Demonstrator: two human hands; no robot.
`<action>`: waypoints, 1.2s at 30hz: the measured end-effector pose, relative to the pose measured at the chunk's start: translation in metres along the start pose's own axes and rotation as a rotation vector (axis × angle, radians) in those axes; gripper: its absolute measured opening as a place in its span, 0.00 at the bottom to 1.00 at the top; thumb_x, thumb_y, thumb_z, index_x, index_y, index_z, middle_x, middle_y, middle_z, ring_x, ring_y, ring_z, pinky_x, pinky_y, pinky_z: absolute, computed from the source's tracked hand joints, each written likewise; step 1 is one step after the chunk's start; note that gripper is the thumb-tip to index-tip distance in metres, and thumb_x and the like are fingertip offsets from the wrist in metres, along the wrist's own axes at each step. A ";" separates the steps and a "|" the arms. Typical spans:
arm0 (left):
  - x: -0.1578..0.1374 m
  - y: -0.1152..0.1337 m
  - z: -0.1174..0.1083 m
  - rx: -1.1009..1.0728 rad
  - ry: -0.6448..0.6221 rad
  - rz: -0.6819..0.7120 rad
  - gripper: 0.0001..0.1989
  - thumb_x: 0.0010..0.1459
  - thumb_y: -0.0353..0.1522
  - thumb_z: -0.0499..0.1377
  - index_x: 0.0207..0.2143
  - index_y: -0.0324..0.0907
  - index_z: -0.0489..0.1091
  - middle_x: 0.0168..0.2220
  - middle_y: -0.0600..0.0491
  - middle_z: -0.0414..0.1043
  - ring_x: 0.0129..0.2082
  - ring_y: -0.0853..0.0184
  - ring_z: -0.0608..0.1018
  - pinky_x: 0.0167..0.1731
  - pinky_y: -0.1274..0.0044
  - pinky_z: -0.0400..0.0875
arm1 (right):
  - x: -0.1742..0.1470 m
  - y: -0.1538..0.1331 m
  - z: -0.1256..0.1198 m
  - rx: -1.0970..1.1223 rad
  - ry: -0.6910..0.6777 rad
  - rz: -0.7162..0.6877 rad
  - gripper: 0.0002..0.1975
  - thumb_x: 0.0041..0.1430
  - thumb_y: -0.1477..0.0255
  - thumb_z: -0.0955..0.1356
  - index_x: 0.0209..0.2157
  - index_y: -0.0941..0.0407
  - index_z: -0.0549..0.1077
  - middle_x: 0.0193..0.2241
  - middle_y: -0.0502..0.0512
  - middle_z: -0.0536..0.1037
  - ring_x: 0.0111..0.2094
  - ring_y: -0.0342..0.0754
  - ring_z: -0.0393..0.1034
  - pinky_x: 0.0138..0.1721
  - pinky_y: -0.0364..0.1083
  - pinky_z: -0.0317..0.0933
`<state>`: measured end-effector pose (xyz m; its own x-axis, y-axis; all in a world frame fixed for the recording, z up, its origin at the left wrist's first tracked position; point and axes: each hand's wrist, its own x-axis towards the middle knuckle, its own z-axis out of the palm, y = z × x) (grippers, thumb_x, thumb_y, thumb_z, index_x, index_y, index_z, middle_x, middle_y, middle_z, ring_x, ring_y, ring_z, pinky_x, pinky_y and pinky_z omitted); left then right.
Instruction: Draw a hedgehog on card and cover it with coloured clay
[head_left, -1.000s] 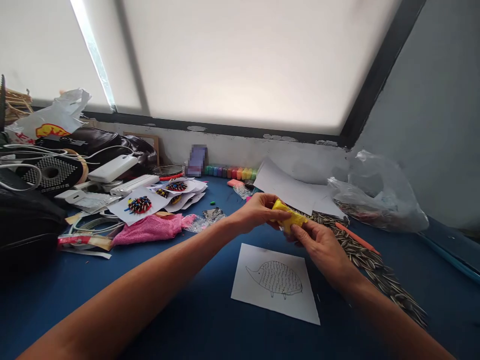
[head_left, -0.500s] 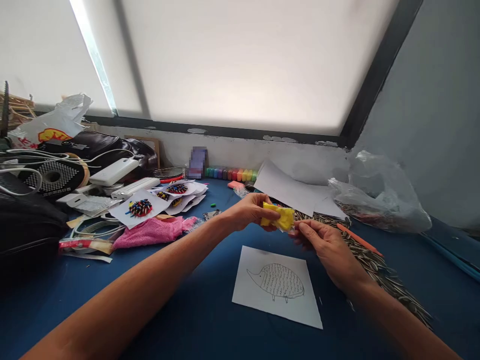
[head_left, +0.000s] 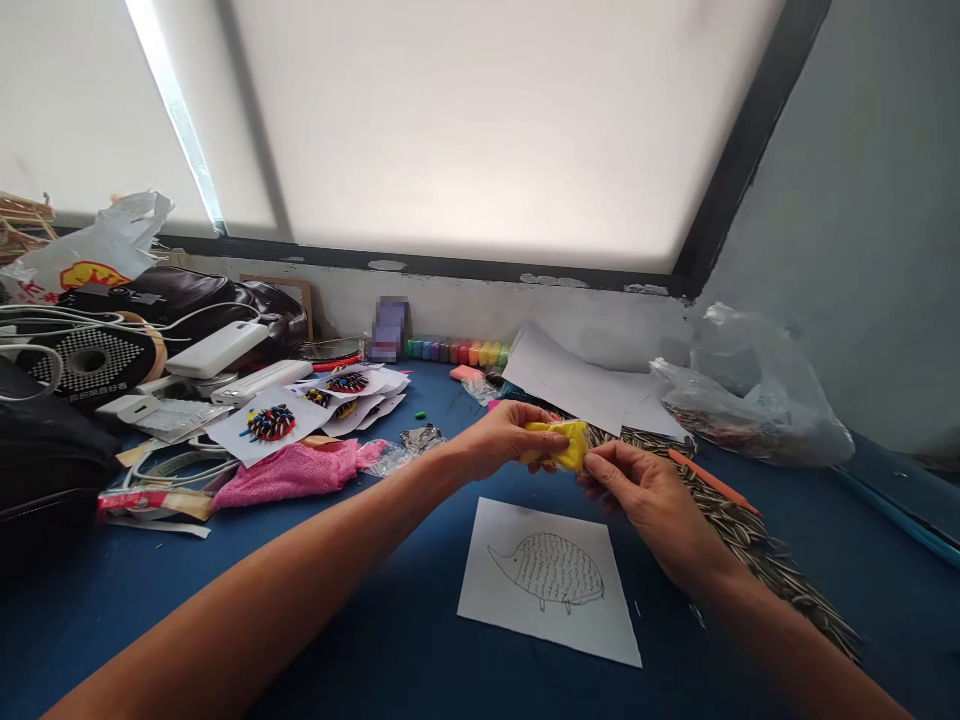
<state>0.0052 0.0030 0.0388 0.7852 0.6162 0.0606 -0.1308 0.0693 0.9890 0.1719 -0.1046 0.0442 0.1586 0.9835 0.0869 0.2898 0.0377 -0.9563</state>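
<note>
My left hand point(head_left: 501, 440) is closed around a packet of yellow modelling clay point(head_left: 574, 446), thumb on top. At the packet's right end my right hand point(head_left: 636, 488) pinches the edge of the clear wrapper, its thumb and forefinger pressed together; the exact hold is partly hidden by the fingers. Below both hands a white sheet with a line drawing of a hedgehog-like animal point(head_left: 551, 572) lies flat on the blue table point(head_left: 360, 620). Striped sunflower seeds point(head_left: 750, 535) are spread beside and behind my right hand.
An orange stick-like tool point(head_left: 714, 482) lies on the seeds. Behind are white papers point(head_left: 570, 385), a row of coloured clay point(head_left: 457, 352) and a plastic bag of seeds point(head_left: 750, 420). To the left are a pink cloth point(head_left: 289, 477), decorated cards point(head_left: 270, 425), power banks point(head_left: 217, 348) and cables.
The yellow packet has turned slightly and sits a little lower, both hands still on it. The whole view has shifted slightly, with the table things appearing further left.
</note>
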 end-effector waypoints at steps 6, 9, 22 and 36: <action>0.001 -0.002 0.002 0.001 0.018 0.019 0.15 0.47 0.34 0.70 0.32 0.33 0.69 0.26 0.51 0.75 0.22 0.74 0.75 0.22 0.82 0.64 | 0.000 0.000 0.000 0.000 -0.011 -0.010 0.27 0.44 0.44 0.72 0.28 0.56 0.75 0.27 0.54 0.78 0.28 0.46 0.71 0.26 0.43 0.63; 0.001 -0.001 0.003 0.004 0.011 0.012 0.13 0.49 0.31 0.69 0.33 0.33 0.70 0.27 0.51 0.75 0.23 0.74 0.76 0.25 0.80 0.67 | 0.002 0.002 -0.002 -0.010 -0.016 -0.015 0.26 0.45 0.45 0.72 0.28 0.56 0.75 0.27 0.54 0.78 0.28 0.45 0.71 0.26 0.42 0.63; 0.000 0.001 0.008 0.108 0.046 -0.036 0.23 0.40 0.41 0.73 0.32 0.32 0.73 0.26 0.53 0.73 0.22 0.75 0.72 0.21 0.81 0.61 | 0.003 0.002 -0.004 -0.082 -0.038 -0.034 0.21 0.48 0.50 0.72 0.28 0.55 0.75 0.26 0.53 0.77 0.28 0.46 0.70 0.26 0.42 0.63; -0.005 0.006 0.005 0.230 -0.090 -0.035 0.28 0.42 0.52 0.69 0.28 0.34 0.73 0.23 0.55 0.70 0.18 0.77 0.67 0.19 0.81 0.59 | 0.000 0.000 -0.001 -0.112 -0.098 -0.040 0.21 0.52 0.50 0.68 0.24 0.54 0.71 0.22 0.51 0.74 0.25 0.46 0.69 0.25 0.44 0.63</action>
<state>0.0040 -0.0038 0.0448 0.8391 0.5432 0.0274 0.0308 -0.0977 0.9947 0.1724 -0.1046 0.0446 0.0537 0.9943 0.0920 0.3981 0.0632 -0.9152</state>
